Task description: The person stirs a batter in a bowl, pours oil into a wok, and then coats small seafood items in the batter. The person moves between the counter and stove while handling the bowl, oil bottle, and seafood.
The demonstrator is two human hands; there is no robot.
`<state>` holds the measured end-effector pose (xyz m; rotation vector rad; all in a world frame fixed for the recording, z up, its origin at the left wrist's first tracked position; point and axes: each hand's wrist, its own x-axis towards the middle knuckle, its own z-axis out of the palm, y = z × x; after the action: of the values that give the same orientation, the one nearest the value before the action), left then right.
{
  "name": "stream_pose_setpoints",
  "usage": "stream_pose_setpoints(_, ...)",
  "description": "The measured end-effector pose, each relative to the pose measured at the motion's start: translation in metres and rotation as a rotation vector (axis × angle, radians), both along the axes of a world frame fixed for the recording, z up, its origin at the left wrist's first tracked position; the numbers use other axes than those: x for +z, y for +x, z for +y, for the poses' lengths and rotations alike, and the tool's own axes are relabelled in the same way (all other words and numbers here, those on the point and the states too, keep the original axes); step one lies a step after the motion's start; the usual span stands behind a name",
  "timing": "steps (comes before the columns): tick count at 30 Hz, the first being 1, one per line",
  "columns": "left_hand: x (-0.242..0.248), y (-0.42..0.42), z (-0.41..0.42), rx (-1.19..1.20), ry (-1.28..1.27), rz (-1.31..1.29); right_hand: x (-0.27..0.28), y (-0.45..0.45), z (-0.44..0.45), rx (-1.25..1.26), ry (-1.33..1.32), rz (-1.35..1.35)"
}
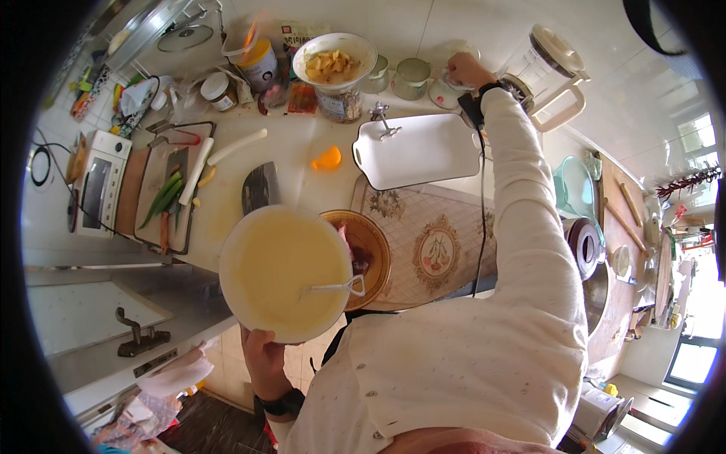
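Note:
My left hand (pixel 264 346) grips the near rim of a large white bowl (pixel 286 275) of pale yellow liquid, a light-coloured utensil (pixel 340 286) resting in it. The bowl partly covers a brown round plate (pixel 374 261) with raw meat (pixel 362 258) on it. Far off at the wall, my right hand (pixel 465 70) is closed around the top of a small glass container (pixel 443 93), its fingers partly hidden. Two greenish glass jars (pixel 410 78) stand to its left. Nearer lies a white rectangular tray (pixel 422 150) with a metal stand (pixel 385 122) at its upper left edge.
A bowl of sliced food (pixel 334 59) sits on a jar (pixel 340 105). At left, a cutting board (pixel 148 187) holds green vegetables (pixel 163 196), beside a white toaster oven (pixel 102 181). A blender (pixel 544 68) stands at the back right; a black cable (pixel 482 215) crosses the patterned mat (pixel 397 227).

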<state>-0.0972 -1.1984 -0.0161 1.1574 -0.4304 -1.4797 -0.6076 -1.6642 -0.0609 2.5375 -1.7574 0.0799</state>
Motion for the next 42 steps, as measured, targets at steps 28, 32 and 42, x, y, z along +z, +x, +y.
stream_pose_setpoints(28, 0.014, -0.093, -0.043, -0.636, -0.105, 0.033, 0.207, 0.189, 0.38, 0.472, -0.218, -0.487)
stream_pose_setpoints(32, 0.016, -0.103, -0.026, -0.626, -0.112, 0.024, 0.191, 0.184, 0.402, 0.399, -0.234, -0.468)
stream_pose_setpoints(42, 0.017, -0.137, 0.049, -0.5, -0.123, -0.007, 0.133, 0.151, 0.465, 0.34, -0.197, -0.292)
